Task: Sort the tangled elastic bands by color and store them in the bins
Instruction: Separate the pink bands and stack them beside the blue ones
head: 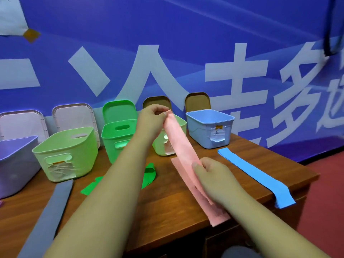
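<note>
While the left hand [154,116] pinched the top end of a pink band [183,146] between thumb and fingertips, the right hand [210,175] gripped the same band lower down, thumb on top and fingers curled round it. The band ran on a slant between the two hands, raised above the wooden table [167,205], and its lower part lay flat on the tabletop, reaching close to the front edge.

A blue band [256,174] lay straight on the right side of the table, well apart from the pink one, with its near end drooping over the edge. A green band [149,174] lay folded under the left forearm, and a grey band [52,207] stretched along the left side towards the front.

Five open bins stood in a row at the back: a purple bin [16,146] at the far left, a pale green bin [74,151], a bright green bin [113,140], a second pale green bin [181,123] partly hidden behind the left hand and the pink band, and a blue bin [202,135]. Lids leaned behind them against a blue banner [186,53].
</note>
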Demonstrator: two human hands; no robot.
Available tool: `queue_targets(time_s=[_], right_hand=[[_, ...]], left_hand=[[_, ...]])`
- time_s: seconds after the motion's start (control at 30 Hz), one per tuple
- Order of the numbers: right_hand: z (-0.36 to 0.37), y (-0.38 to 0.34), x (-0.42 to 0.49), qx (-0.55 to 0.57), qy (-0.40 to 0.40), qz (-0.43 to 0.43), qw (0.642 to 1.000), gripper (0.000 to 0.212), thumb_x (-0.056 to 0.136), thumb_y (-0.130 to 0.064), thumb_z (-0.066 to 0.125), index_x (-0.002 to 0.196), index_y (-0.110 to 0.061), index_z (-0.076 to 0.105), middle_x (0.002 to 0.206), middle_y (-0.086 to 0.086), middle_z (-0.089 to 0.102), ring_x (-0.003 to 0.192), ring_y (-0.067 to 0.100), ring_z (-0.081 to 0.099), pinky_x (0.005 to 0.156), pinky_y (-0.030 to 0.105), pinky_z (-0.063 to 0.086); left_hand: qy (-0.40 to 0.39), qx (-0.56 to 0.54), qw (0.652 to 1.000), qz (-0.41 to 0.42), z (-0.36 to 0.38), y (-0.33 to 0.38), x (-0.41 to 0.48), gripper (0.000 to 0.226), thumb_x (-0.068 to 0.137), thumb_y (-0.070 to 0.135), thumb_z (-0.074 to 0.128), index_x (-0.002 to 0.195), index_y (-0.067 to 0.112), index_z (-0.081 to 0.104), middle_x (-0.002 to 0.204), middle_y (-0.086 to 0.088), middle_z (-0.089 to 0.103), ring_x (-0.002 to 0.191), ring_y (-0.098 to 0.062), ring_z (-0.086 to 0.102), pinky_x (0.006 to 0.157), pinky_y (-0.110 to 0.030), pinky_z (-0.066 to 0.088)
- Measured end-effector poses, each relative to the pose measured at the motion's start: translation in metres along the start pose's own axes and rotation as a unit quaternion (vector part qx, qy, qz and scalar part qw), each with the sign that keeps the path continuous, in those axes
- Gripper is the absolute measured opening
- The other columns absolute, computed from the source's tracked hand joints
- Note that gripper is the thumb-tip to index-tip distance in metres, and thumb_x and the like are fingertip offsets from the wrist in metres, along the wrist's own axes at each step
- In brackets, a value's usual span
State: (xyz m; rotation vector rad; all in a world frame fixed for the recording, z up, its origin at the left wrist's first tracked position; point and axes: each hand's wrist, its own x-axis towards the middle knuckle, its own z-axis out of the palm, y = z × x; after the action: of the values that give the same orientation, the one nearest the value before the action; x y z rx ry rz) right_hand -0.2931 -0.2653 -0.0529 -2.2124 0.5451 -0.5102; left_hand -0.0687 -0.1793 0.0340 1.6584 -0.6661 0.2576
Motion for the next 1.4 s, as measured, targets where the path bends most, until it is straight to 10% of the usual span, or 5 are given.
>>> queue_targets(time_s=[0.23, 0.73, 1.4], right_hand=[[-0.017, 0.019, -0.013, -0.115, -0.038, 0.058, 0.991, 0.024, 0.105, -0.047, 0.052, 0.111, -0.025, 0.059, 0.107, -0.005, 0.064, 0.093, 0.015, 0.063, 0.071, 0.034, 0.049], [0.000, 0.020, -0.008, -0.176, -0.065, 0.092, 0.978, 0.031, 0.105, -0.032, 0.054, 0.134, -0.021, 0.058, 0.124, 0.001, 0.064, 0.103, 0.021, 0.064, 0.081, 0.034, 0.054], [0.005, 0.027, -0.002, -0.231, -0.083, 0.089, 0.965, 0.031, 0.101, -0.035, 0.061, 0.130, -0.025, 0.059, 0.113, -0.003, 0.064, 0.099, 0.018, 0.064, 0.077, 0.033, 0.055]], left_hand=[[-0.056, 0.131, 0.989, -0.042, 0.054, -0.065, -0.021, 0.019, 0.097, 0.014, 0.072, 0.114, 0.018, 0.079, 0.116, 0.002, 0.074, 0.099, -0.011, 0.062, 0.079, -0.018, 0.047], [-0.122, 0.329, 0.936, -0.019, 0.082, -0.119, -0.046, 0.021, 0.101, 0.022, 0.066, 0.116, 0.032, 0.074, 0.116, 0.001, 0.072, 0.108, -0.024, 0.065, 0.089, -0.039, 0.055], [-0.113, 0.334, 0.935, -0.040, 0.084, -0.134, -0.038, 0.020, 0.101, 0.020, 0.066, 0.119, 0.025, 0.073, 0.118, -0.003, 0.072, 0.110, -0.026, 0.066, 0.088, -0.035, 0.051]])
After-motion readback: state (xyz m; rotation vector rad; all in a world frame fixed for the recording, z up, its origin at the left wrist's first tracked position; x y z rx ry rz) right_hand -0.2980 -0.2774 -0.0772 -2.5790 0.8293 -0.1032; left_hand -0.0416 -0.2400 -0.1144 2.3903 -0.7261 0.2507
